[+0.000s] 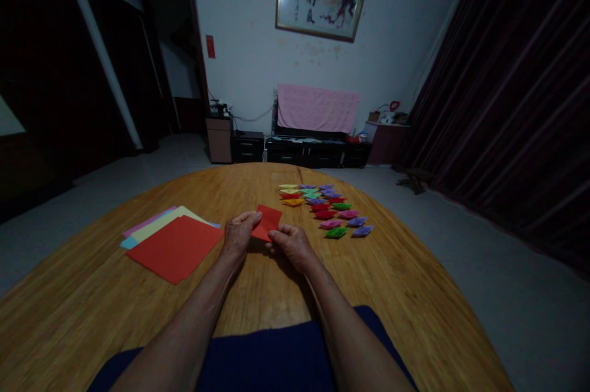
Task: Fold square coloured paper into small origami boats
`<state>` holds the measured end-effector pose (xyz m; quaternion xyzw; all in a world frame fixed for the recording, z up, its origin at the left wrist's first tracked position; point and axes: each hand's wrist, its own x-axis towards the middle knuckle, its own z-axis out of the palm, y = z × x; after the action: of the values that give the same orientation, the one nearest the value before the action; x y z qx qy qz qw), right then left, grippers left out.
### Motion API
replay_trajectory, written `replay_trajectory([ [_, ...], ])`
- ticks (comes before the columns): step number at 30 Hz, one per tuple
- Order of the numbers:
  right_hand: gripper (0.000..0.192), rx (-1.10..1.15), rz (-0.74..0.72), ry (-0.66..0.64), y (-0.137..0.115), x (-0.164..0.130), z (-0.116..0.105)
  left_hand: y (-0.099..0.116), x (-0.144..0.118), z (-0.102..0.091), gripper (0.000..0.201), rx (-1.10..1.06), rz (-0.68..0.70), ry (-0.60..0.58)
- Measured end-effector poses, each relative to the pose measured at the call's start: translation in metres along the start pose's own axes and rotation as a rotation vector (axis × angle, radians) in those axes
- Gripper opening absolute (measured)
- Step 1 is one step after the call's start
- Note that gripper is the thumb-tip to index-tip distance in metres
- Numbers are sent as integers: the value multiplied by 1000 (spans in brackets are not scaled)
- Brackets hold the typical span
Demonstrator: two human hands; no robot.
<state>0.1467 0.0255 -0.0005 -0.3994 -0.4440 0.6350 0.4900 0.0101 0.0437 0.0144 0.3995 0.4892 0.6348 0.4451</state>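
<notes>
Above the middle of a round wooden desk (391,294), the left hand (238,235) and right hand (291,243) each pinched a folded red paper sheet (267,222) in closed fingers. A stack of flat coloured paper squares (173,243), red on top, lay near left. Rows of small folded coloured paper pieces (328,207) sat far right.

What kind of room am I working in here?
Probably a home living room: a low dark media cabinet under a pink cloth, a framed calligraphy painting, and a round wooden table where both hands fold red paper.
</notes>
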Motion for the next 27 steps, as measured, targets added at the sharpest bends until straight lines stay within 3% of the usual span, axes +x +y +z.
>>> replay_trajectory([
  [21, 22, 17, -43, -7, -4, -6, 3, -3, 7, -3, 32, -96, 7, 75],
  [24, 20, -16, -42, 13, -6, -5, 2, -2, 5, 0, 36, -141, -50, 36],
  [27, 23, -5, -50, 49, -4, -2, -1, -1, 0, 2, 42, -186, -160, -93],
])
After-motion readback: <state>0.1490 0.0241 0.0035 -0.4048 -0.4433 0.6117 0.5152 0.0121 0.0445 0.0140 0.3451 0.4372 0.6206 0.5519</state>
